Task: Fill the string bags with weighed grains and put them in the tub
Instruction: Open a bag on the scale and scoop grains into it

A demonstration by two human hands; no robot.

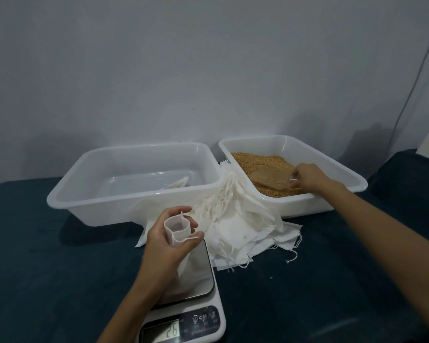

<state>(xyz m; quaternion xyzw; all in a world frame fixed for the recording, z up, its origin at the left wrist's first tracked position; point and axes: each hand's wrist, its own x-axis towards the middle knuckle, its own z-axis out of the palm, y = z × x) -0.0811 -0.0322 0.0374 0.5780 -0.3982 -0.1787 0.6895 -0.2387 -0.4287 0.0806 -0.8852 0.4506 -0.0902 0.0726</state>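
A plain pale wall (208,58) stood behind a table draped in dark teal, velvety cloth (307,293). The left hand (170,240) gripped one small white fabric string bag (177,230), fingers curled round it so its mouth stood open in a rough ring, the bag hanging down over the steel platform of a white digital kitchen scale (198,315) — its display showed 26. The right hand (310,178), reaching well across, pinched the handle of a clear plastic scoop (270,181) lying in the golden-brown grains (260,160).

Two rectangular, round-cornered tubs of translucent white plastic sat side by side near the wall. The right tub (337,157) held the loose grains, a granular bed covering its floor. The left tub (72,191) held one flat white bag (176,184) against its near wall. Between and in front of the tubs, a loose heap of empty bags (245,226) — thin, soft, squarish, their drawstrings trailing — spilled from the right tub's rim down to the cloth just beside the scale; too many overlapped to count. A thin cable (411,90) ran down the wall at right.
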